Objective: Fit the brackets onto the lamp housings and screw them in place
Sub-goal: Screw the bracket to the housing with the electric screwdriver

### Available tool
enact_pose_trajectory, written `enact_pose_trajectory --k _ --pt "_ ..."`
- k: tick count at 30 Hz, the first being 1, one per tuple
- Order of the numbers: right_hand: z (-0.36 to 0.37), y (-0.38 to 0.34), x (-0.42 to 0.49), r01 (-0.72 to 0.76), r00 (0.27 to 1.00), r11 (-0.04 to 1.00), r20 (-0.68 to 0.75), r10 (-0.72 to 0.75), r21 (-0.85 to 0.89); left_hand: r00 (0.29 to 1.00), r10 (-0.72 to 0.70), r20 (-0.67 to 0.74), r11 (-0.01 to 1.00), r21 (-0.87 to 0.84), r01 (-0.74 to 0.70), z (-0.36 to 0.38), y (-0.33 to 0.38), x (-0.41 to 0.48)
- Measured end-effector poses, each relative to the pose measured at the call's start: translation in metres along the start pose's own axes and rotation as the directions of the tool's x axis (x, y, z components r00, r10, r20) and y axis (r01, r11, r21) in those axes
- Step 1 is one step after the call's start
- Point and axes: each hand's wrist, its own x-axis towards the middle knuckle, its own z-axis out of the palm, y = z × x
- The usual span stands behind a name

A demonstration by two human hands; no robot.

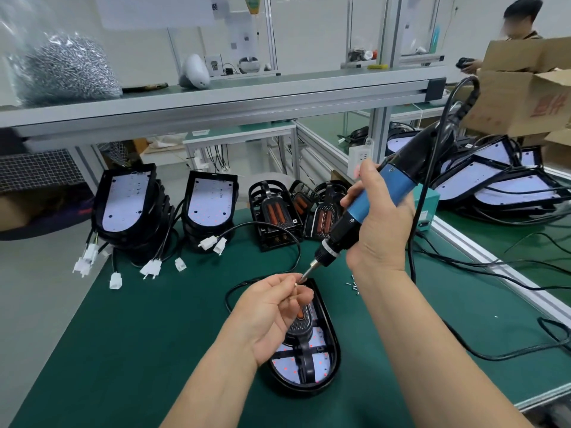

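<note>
On the dark green mat surface [154,335], one black oval lamp housing with a white LED board [332,344] lies flat in the lower centre of the frame. One black ribbed bracket with an orange insert [298,330] sits on it, partly hidden by the left hand [272,307].

The left hand's fingers are curled, and thumb and forefinger pinch one small silver screw [296,284] right at the bit of the screwdriver. The right hand [380,217] is wrapped firmly round one blue-and-black corded electric screwdriver [387,193], which slants down to the left with its tip above the housing's far end.

Two stacks of similar black housings [126,199] [210,199] lean upright at centre left, with black leads and white plug connectors [151,268] trailing in front; at least six plugs show. Three loose black cage-like brackets [273,211] stand just right of the stacks. A heap of further housings [494,177] lies at the right edge; their number cannot be told. A few loose screws [353,287] lie on the surface beside the right forearm. One clear bag of silver screws [68,69] sits on the shelf at upper left.
</note>
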Motion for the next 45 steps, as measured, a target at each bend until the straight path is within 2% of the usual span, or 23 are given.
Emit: enact_pose_trajectory --k 9,23,26,29,32,35,39,45 --pt "-0.003 0.005 -0.002 0.001 1.0 1.0 -0.031 -0.001 -0.013 0.996 -0.084 -0.008 0.98 -0.182 0.081 0.006 -0.001 -0.005" --pt "-0.004 0.002 -0.004 0.036 0.999 0.999 -0.029 -0.036 -0.009 0.995 -0.085 -0.06 0.98 -0.187 0.072 0.012 -0.001 -0.009" --pt "-0.005 0.004 -0.005 0.034 0.998 0.999 -0.044 -0.035 -0.023 0.995 -0.037 -0.093 0.987 -0.161 0.022 0.015 -0.003 -0.01" --pt "-0.004 0.005 -0.005 0.046 0.997 0.999 -0.064 -0.048 -0.025 0.984 0.101 -0.146 0.992 -0.057 -0.11 0.022 -0.011 -0.009" --pt "-0.002 0.006 -0.005 0.062 0.992 0.998 -0.113 -0.063 -0.017 0.947 0.259 -0.192 0.966 0.036 -0.256 0.028 -0.021 -0.011" --pt "-0.004 0.007 -0.003 0.043 0.979 0.999 -0.201 -0.039 0.014 0.907 0.355 -0.227 0.935 0.059 -0.351 0.033 -0.027 -0.012" --pt "-0.004 0.011 -0.004 0.045 0.964 0.999 -0.261 -0.042 0.006 0.906 0.339 -0.253 0.934 -0.027 -0.356 0.038 -0.027 -0.012" --pt "-0.004 0.009 -0.005 0.048 0.974 0.999 -0.221 -0.046 0.004 0.928 0.323 -0.187 0.939 -0.059 -0.339 0.03 -0.029 -0.012"
